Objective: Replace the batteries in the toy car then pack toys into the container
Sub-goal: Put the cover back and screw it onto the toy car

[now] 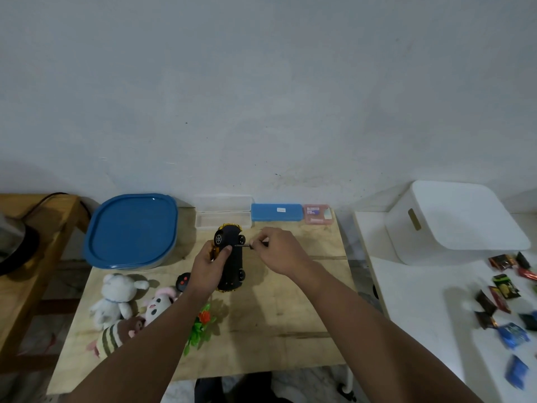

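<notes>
Held the toy car (231,258) upside down above the middle of the wooden table (290,315), wheels up, long axis running away from the body. Gripped its left side with the left hand (210,264), thumb pressed on the black underside. Pinched a small screwdriver (251,245) in the right hand (280,250), shaft level, tip pointing left and touching the underside, across the car's length. Probably loosening the battery cover screw. Saw the blue-lidded container (132,229) closed at the far left, plush toys (122,303) near the left forearm, free table on the right.
</notes>
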`<state>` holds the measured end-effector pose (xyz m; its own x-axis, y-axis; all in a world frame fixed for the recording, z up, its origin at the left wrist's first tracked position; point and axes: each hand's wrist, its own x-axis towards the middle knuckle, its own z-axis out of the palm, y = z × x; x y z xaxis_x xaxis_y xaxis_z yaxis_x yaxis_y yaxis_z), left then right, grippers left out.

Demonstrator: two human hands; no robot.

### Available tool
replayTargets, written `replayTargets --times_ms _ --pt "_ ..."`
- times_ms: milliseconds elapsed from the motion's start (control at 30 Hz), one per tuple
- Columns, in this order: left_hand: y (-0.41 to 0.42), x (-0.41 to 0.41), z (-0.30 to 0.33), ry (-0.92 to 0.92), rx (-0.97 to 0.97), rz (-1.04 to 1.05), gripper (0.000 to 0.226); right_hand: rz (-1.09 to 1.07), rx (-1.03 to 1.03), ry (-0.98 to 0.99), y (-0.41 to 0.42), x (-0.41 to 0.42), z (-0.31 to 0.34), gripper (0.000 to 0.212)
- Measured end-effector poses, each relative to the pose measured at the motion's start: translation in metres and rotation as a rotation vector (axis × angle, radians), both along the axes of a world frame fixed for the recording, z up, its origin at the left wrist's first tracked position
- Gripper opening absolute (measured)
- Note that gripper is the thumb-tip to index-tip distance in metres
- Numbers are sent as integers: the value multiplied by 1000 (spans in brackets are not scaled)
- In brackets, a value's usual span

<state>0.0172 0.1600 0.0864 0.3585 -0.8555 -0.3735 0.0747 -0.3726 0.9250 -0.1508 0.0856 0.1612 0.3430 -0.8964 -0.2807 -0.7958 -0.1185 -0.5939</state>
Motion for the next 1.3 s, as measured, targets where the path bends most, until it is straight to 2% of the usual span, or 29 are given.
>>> replayTargets --times_ms 133,233,400,533,667,800,933,1067,1200,1300 --pt "2 0 4 7 0 10 19 4 26 -14 -1 -1 4 16" --pt "3 0 5 23 9 6 21 27 -2 20 -3 1 6 31" --pt "1 0 7 28 -1 25 20 21 27 -6 -1 1 8 19" --pt "1 1 6 8 -4 10 22 36 -12 28 1 1 10 34" --pt "1 -1 9 8 -11 21 22 31 -5 16 3 0 10 23" --pt "1 0 7 9 -16 12 21 30 -22 37 3 2 11 34" --pt "0 -2 9 9 -21 1 21 22 -24 18 5 2 10 22" --pt "3 -4 10 19 -11 -1 21 7 -66 19 6 4 13 31" --pt "4 -6 10 33 -19 10 18 5 -71 2 5 4 15 18" --pt "6 -4 5 28 -19 9 19 22 -113 65 1 7 17 35"
